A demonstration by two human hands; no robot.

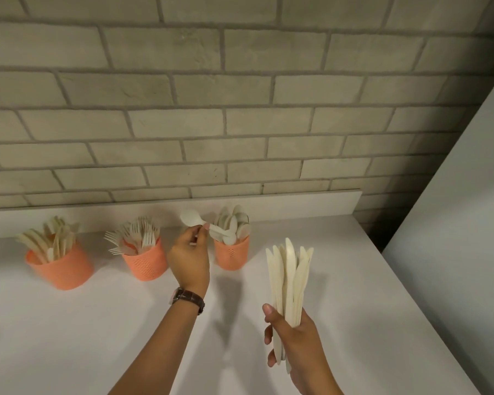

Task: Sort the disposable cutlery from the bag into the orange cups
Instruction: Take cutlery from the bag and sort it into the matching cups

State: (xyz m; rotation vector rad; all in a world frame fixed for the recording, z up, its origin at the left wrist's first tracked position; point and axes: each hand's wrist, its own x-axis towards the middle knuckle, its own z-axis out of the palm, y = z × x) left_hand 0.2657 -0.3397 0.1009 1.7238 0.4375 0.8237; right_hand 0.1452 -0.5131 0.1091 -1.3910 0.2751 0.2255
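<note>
Three orange cups stand in a row near the wall. The left cup [61,269] holds knives, the middle cup [146,263] holds forks, and the right cup [231,253] holds spoons. My left hand [189,259] pinches a pale spoon [193,219] by its handle, bowl pointing left, just left of the right cup's rim. My right hand [293,346] grips a bundle of pale knives [290,276], blades pointing up, above the counter in front of the right cup. No bag is in view.
The white counter [69,337] runs back to a low white ledge [297,203] under a grey brick wall [240,95]. A white panel [454,238] rises at the right, past the counter's right edge. A brown watch sits on my left wrist.
</note>
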